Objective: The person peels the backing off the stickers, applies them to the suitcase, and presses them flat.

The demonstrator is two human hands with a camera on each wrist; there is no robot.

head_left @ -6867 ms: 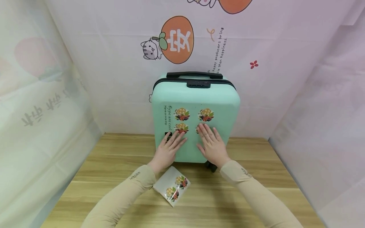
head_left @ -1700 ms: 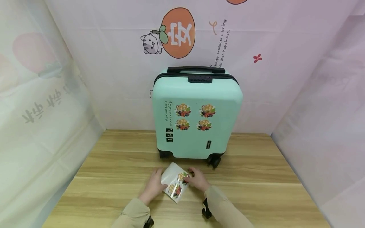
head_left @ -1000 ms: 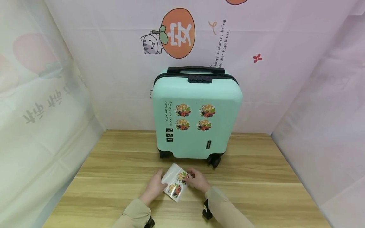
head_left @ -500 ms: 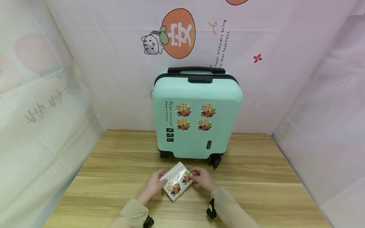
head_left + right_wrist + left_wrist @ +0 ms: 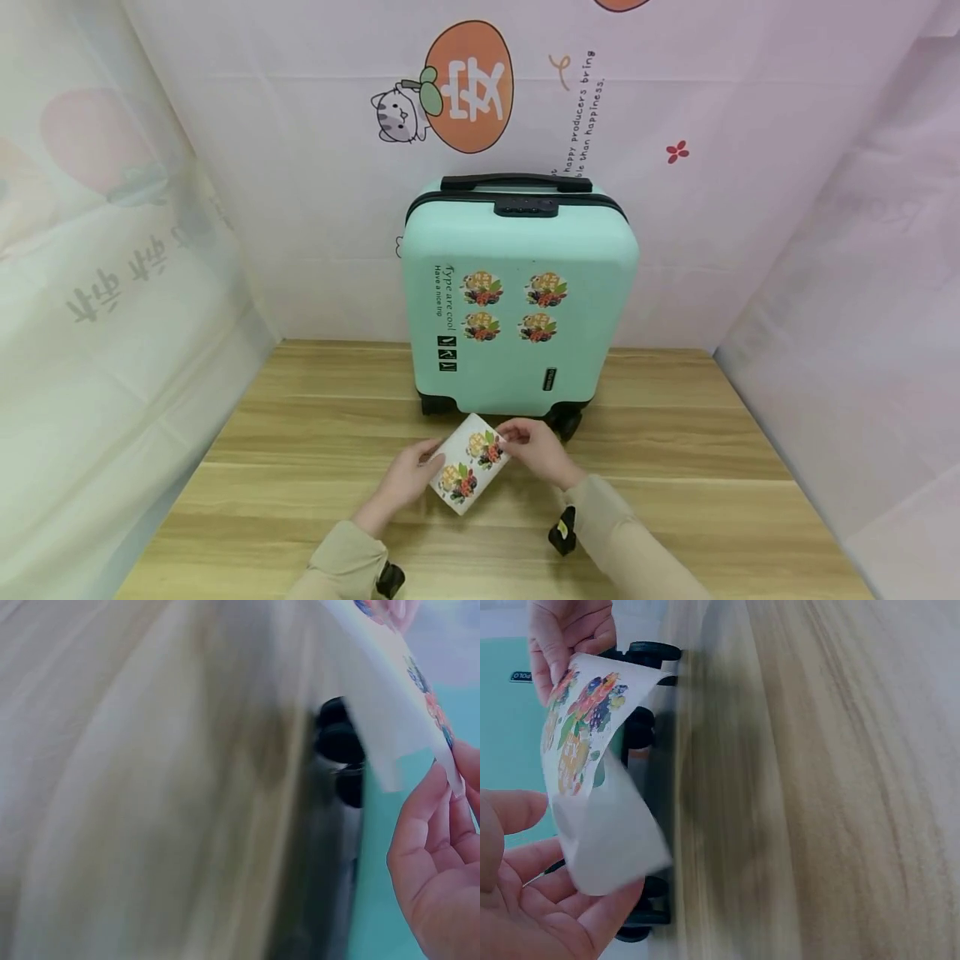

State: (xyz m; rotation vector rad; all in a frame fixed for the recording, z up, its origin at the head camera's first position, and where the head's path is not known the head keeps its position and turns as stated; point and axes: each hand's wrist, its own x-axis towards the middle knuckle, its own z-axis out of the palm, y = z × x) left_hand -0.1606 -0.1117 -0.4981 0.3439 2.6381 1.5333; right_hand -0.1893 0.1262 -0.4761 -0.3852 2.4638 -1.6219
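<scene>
A white sticker sheet (image 5: 472, 462) with two fruit stickers spans my two hands just in front of the suitcase. My left hand (image 5: 410, 475) holds its left edge, thumb on the printed side and fingers beneath. My right hand (image 5: 538, 450) pinches the right corner between thumb and fingers. Seen in the left wrist view, the sheet (image 5: 615, 832) bends, with a blank flap hanging towards the table. The right wrist view shows the sheet's white underside (image 5: 375, 697). Behind stands a mint-green suitcase (image 5: 495, 383), upright, bearing several similar fruit stickers (image 5: 546, 289) in two rows.
The suitcase rests on black wheels (image 5: 566, 421) on the wood-grain table (image 5: 675, 467), close to the printed back curtain (image 5: 315, 208). Pale curtains also enclose the left and right sides. Black straps (image 5: 564, 531) circle both wrists.
Earlier both hands lay against the suitcase while the sheet rested on the table. Since then they have taken the sheet by its edges, and in the last half second it has risen towards the suitcase.
</scene>
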